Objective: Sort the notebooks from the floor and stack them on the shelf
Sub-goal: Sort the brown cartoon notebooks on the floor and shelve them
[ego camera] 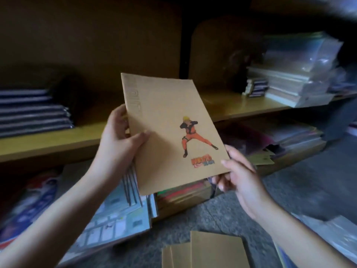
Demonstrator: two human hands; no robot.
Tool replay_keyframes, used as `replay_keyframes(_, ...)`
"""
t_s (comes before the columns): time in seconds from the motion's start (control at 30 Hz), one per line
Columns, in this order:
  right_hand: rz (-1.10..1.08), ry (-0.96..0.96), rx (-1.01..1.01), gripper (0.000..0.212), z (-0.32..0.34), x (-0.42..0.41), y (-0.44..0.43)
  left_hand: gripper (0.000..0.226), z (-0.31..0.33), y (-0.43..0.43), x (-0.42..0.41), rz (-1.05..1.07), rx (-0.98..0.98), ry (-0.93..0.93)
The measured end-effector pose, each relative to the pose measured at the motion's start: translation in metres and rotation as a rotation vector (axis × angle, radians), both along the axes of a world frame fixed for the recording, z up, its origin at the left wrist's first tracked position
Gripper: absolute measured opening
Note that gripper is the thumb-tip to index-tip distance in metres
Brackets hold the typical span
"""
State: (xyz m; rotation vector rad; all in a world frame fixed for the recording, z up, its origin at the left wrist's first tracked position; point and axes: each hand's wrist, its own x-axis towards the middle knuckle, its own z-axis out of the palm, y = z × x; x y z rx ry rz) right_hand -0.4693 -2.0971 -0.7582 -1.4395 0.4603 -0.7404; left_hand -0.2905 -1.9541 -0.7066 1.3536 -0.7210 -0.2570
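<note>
I hold a tan notebook (166, 120) with an orange cartoon figure on its cover, raised in front of the wooden shelf (58, 140). My left hand (119, 140) grips its left edge, thumb on the cover. My right hand (237, 171) pinches its lower right corner. More tan notebooks (208, 250) lie on the grey floor below, near the bottom edge. A stack of dark striped notebooks (32, 113) sits on the shelf at the left.
Plastic-wrapped stacks (295, 80) fill the shelf's right side. Under the shelf lie colourful books (181, 192) and other piles (286, 140). Pale printed booklets (116, 215) rest on the floor at the left, and a wrapped pack (332, 236) at the right.
</note>
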Motion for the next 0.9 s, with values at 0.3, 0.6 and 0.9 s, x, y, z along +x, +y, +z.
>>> replay_keyframes(0.3,0.122,0.119,0.028,0.025,0.033,0.090,0.006,0.038,-0.008,0.029,0.019,0.213,0.672,-0.995)
replay_keyframes(0.6,0.014,0.230,-0.356,0.059,0.032,0.104,0.012,0.054,-0.012,0.015,0.026,0.378,1.023,-1.258)
replay_keyframes(0.9,-0.073,0.329,-1.265,0.044,0.031,0.127,0.021,0.016,0.006,0.022,0.045,0.596,0.923,-0.982)
